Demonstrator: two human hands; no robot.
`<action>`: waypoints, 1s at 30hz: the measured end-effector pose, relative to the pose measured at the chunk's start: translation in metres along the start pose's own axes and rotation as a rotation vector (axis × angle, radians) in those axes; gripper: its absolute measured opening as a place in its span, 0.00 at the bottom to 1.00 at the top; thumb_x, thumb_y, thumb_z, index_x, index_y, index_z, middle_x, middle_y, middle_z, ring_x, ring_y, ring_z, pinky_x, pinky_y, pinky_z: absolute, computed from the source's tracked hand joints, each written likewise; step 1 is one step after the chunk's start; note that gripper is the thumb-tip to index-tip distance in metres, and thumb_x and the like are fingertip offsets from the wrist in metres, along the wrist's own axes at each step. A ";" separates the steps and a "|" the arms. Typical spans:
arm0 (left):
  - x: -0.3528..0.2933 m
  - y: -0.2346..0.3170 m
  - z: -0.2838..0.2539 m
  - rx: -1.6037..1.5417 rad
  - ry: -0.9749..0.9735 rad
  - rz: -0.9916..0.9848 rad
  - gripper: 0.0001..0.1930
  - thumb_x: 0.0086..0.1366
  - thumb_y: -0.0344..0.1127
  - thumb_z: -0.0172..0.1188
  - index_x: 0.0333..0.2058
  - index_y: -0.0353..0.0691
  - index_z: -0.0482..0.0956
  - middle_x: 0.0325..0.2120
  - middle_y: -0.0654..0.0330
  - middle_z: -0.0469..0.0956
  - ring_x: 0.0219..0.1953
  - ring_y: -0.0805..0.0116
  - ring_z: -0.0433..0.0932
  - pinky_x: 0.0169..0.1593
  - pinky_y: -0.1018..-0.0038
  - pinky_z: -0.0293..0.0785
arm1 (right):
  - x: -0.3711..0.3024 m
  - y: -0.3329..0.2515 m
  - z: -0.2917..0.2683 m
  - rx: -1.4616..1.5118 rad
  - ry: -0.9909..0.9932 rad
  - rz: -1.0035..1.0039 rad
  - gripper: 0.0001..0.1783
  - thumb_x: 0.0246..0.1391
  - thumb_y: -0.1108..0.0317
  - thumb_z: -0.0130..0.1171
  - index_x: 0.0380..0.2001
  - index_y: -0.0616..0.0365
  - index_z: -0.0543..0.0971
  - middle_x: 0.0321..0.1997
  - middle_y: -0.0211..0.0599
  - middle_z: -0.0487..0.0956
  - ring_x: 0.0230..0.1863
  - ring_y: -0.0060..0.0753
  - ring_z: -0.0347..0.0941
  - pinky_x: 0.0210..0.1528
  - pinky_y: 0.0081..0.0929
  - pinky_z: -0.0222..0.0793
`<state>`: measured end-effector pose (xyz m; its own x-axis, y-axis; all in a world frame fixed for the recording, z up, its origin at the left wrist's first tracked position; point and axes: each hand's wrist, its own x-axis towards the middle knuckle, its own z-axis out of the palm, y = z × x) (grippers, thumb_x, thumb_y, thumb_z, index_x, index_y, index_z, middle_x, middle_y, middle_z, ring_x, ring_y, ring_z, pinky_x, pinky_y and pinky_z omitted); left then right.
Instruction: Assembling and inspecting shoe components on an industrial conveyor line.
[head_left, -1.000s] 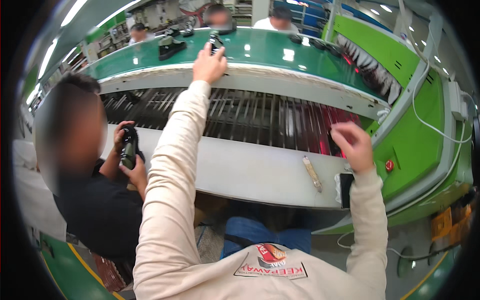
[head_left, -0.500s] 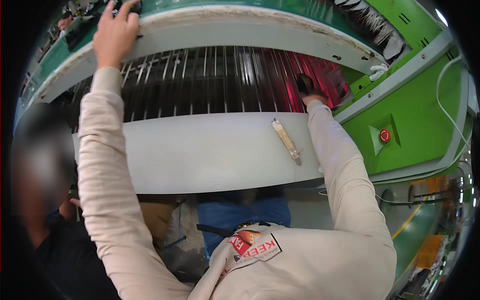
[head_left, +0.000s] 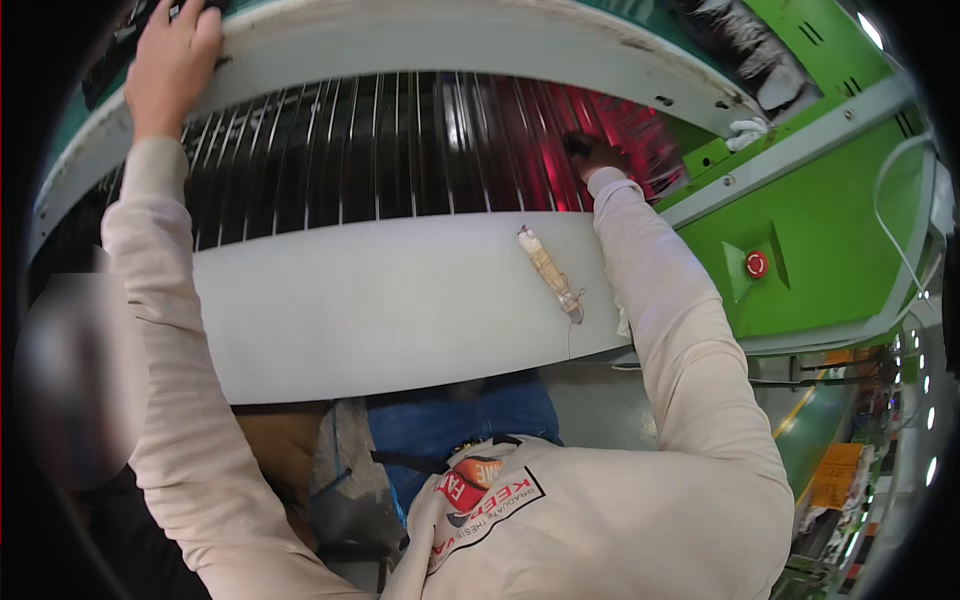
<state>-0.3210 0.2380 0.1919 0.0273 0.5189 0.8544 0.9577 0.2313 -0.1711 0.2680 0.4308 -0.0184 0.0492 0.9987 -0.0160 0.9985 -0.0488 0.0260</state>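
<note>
From my remote seat I see the wearer's left hand (head_left: 172,75), below a cream sleeve, raised over the pale metal rail (head_left: 400,42) at upper left. Its fingers are slightly apart, their tips at the upper edge of view beside a dark, glossy object (head_left: 216,5); I cannot tell whether they pinch it. The right hand (head_left: 607,157) reaches over a row of slim, shiny metal rods (head_left: 380,150), in red light. Its fingers are bent around a small, dark, rounded object (head_left: 576,144), perhaps a shoe, though blur obscures it. Nearer me, a slim white-and-tan tool with a wrapped handle (head_left: 546,268) lies on a smooth white tabletop (head_left: 370,310). At right, a round red button (head_left: 756,264) sits on a bright green machine panel (head_left: 830,240).
</note>
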 end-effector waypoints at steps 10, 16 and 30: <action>0.003 0.047 -0.035 0.150 -0.230 -0.269 0.26 0.75 0.48 0.48 0.70 0.73 0.72 0.79 0.46 0.55 0.81 0.41 0.52 0.76 0.36 0.51 | -0.105 -0.007 -0.045 2.335 -0.922 -0.018 0.27 0.74 0.45 0.57 0.62 0.54 0.79 0.51 0.43 0.85 0.49 0.45 0.84 0.39 0.42 0.85; 0.115 0.244 -0.083 -0.497 -0.110 0.213 0.25 0.75 0.57 0.63 0.55 0.41 0.85 0.53 0.51 0.86 0.56 0.51 0.84 0.60 0.59 0.79 | -0.212 -0.002 -0.049 2.440 -1.264 -0.037 0.32 0.75 0.40 0.54 0.64 0.57 0.79 0.55 0.48 0.83 0.51 0.48 0.83 0.42 0.36 0.84; 0.196 0.576 0.020 -0.496 -0.597 0.048 0.32 0.60 0.69 0.70 0.58 0.61 0.81 0.51 0.48 0.79 0.57 0.43 0.78 0.53 0.38 0.76 | -0.328 0.084 -0.109 2.150 -0.920 -0.114 0.30 0.63 0.70 0.73 0.65 0.64 0.75 0.51 0.35 0.83 0.48 0.27 0.82 0.52 0.29 0.81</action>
<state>0.2299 0.4893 0.2507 0.0475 0.9069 0.4187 0.9794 -0.1246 0.1588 0.3334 0.1009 0.0981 -0.6049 0.7609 -0.2347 -0.4446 -0.5673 -0.6932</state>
